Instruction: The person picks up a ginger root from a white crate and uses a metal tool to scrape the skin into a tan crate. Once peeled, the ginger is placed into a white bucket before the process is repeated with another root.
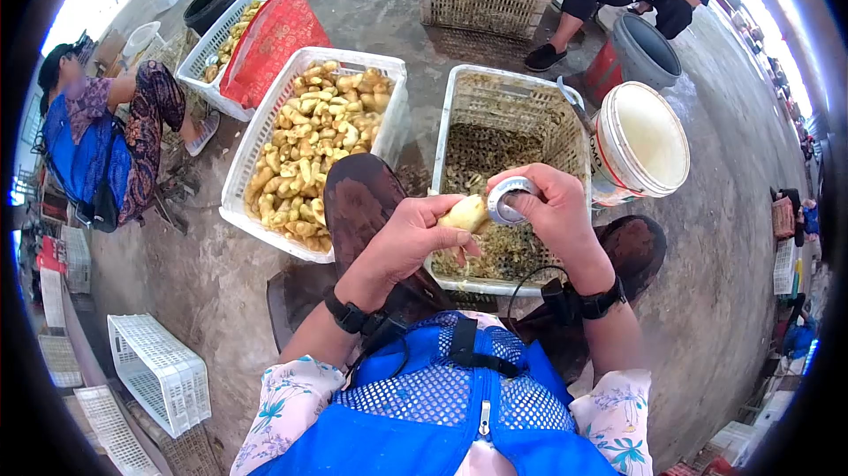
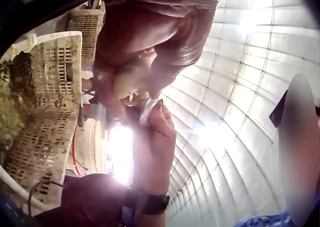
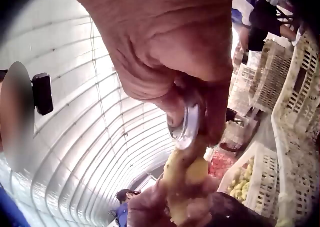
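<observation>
A pale yellow, knobbly root [image 1: 465, 214] is pinched between the thumb and fingers of the left hand [image 1: 405, 242]. The right hand [image 1: 558, 215] grips a round metal ring-like tool [image 1: 510, 200], its edge against or very near the root's right end. In the right wrist view the metal tool [image 3: 186, 126] sits over the brownish end of the root [image 3: 175, 174]. The left wrist view shows the root [image 2: 131, 86] partly hidden by the left hand [image 2: 150, 41]. Both hands are above a white crate [image 1: 448, 114] with brownish scraps.
Left of that crate stands a white crate [image 1: 231, 177] full of yellow roots, with a red bag [image 1: 274, 48] behind it. A white bucket [image 1: 649, 145] and a grey bucket [image 1: 649, 50] are at the right. Other people sit at the left and the back right.
</observation>
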A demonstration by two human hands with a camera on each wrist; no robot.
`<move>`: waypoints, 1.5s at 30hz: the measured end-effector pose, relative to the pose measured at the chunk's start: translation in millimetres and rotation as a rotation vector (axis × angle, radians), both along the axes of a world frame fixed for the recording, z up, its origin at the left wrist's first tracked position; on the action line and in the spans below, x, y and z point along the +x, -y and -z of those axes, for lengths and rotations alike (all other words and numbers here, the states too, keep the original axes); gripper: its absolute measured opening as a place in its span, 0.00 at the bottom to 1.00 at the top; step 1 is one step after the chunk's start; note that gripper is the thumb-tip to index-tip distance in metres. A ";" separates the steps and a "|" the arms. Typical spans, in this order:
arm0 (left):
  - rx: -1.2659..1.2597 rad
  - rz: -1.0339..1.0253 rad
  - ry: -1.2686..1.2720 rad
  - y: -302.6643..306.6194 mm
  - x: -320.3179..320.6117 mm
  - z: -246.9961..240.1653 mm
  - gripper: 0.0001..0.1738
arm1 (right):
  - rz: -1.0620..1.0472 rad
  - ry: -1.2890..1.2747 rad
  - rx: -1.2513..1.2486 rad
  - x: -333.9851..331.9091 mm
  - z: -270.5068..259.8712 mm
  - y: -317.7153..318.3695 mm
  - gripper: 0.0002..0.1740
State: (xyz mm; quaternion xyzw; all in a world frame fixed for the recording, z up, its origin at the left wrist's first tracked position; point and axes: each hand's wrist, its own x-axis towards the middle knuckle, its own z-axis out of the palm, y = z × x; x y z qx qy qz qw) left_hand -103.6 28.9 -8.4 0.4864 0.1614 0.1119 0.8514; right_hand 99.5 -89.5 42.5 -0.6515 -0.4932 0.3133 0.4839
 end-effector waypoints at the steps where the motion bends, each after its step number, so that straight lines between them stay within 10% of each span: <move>1: -0.028 -0.023 0.014 0.5 0.5 -0.5 0.30 | 0.055 0.004 0.032 2.1 -0.4 -1.2 0.12; 12: 0.119 -0.151 -0.005 13.6 5.2 -10.0 0.25 | 0.099 0.233 0.115 -6.3 13.9 -0.2 0.08; 19: 0.121 -0.156 -0.041 11.2 3.1 -4.6 0.22 | 0.140 -0.102 0.054 8.0 6.4 -2.0 0.07; 20: 0.163 -0.154 -0.049 12.0 3.7 -4.6 0.22 | 0.057 0.230 0.242 7.4 15.3 -5.4 0.08; 27: 0.249 -0.133 -0.043 13.0 0.9 -7.0 0.22 | 0.134 0.165 -0.077 15.6 7.9 -4.6 0.08; 45: 0.885 -0.214 -0.168 15.0 -1.3 1.4 0.19 | 0.041 0.318 0.147 3.0 26.8 -12.5 0.03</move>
